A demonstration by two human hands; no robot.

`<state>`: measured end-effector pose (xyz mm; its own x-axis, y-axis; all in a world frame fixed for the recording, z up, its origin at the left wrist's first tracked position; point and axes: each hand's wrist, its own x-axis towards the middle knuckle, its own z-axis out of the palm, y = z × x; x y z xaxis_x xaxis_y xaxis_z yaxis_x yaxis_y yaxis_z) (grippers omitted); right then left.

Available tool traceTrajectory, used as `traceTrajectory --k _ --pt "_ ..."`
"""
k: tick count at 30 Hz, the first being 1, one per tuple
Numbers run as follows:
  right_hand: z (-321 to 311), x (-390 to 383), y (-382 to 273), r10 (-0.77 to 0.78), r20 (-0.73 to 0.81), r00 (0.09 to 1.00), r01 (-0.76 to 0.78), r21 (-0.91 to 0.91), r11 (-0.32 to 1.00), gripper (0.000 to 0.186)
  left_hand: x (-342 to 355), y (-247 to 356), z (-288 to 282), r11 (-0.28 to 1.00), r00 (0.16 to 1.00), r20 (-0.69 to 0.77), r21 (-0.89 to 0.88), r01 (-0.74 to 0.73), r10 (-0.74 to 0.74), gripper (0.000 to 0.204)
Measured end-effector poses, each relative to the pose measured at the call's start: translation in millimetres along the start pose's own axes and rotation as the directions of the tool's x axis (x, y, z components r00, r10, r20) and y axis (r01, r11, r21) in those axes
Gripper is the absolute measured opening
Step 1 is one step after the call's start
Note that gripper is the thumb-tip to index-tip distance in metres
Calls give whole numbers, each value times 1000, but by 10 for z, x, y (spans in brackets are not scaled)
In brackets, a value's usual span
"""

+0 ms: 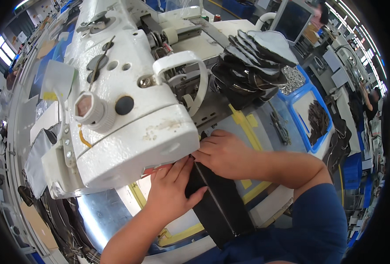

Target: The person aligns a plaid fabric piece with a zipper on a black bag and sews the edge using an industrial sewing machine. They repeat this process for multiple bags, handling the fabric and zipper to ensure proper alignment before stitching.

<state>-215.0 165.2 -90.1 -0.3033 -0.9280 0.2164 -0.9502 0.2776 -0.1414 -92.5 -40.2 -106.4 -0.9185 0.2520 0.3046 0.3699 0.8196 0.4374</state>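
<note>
A white industrial sewing machine (pixel 133 141) fills the upper middle. Below its head a long black fabric strip (pixel 234 215) with a metal zipper (pixel 211 189) runs down toward my body. My left hand (pixel 173 187) rests with fingers stretched over the fabric's left side, fingertips partly hidden by the machine head. My right hand (pixel 223 154) has its fingers curled on the fabric at the zipper's upper end, close beside my left fingertips. The needle area is hidden.
Stacked dark pieces (pixel 252 66) stand behind my right hand. Blue trays (pixel 293 95) with small metal parts and dark pieces, and scissors (pixel 280 127), lie at right. More fabric (pixel 41 158) is at left. Other people (pixel 371 103) are in the background.
</note>
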Motion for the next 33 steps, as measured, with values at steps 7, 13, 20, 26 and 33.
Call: traceTrajectory --k 7,13,20,26,33 --pt "55 58 -40 40 -43 998 -40 -7 999 29 69 -4 -155 997 997 43 -35 65 -64 72" --pt "144 364 -182 45 65 997 -44 -10 999 22 -50 -121 -294 987 984 79 -6 161 -160 69" --pt "167 359 -253 33 -41 999 -35 -58 998 18 -71 -121 -325 975 975 98 -81 208 -200 68" --pt "168 352 -232 33 -28 999 -35 -86 996 22 -51 -158 -316 970 974 126 -131 202 -186 68" --pt "113 397 -276 31 -2 1000 -31 -97 995 21 -45 -110 -362 973 965 148 -50 227 -218 68"
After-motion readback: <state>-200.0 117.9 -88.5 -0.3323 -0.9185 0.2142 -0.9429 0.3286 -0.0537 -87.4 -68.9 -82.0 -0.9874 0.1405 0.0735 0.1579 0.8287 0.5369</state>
